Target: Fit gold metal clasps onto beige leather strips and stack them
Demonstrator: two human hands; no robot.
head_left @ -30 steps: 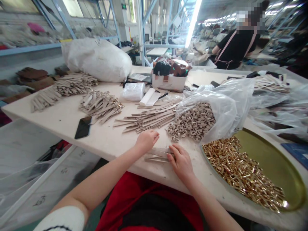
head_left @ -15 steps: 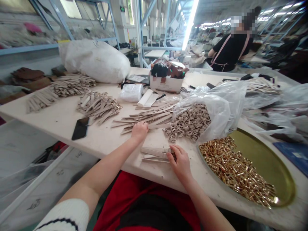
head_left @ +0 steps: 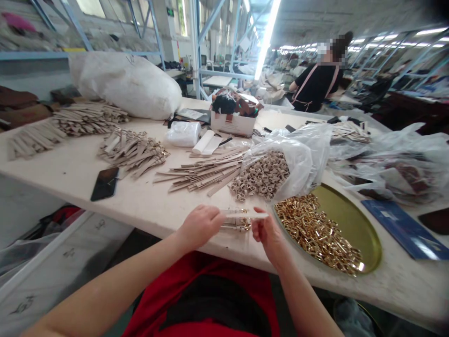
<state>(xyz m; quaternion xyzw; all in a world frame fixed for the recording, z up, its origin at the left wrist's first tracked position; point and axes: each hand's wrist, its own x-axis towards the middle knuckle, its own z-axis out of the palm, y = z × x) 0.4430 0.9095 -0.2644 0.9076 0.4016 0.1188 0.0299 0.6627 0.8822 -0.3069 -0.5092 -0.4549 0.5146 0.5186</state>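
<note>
One strip (head_left: 245,215) above worktop (head_left: 154,206), left hand (head_left: 201,227) grip closed around one end, right hand (head_left: 271,236) at the other, can't tell grip. Apparently finished: buckled strips (head_left: 131,152) piled leftward. Apparently remaining: plain strips (head_left: 203,173), loops (head_left: 261,175), gold buckles (head_left: 315,234).

Two bare forearms (head_left: 121,279) angle inward. The left hand (head_left: 201,227) grips, back turned up. The right hand (head_left: 269,235) faces it, fingers (head_left: 257,230) bent.

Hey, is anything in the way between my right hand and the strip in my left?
Nothing visible. Your right hand is at one end of the pale strip, your left hand at the other. Contact on the right is unclear.
</note>
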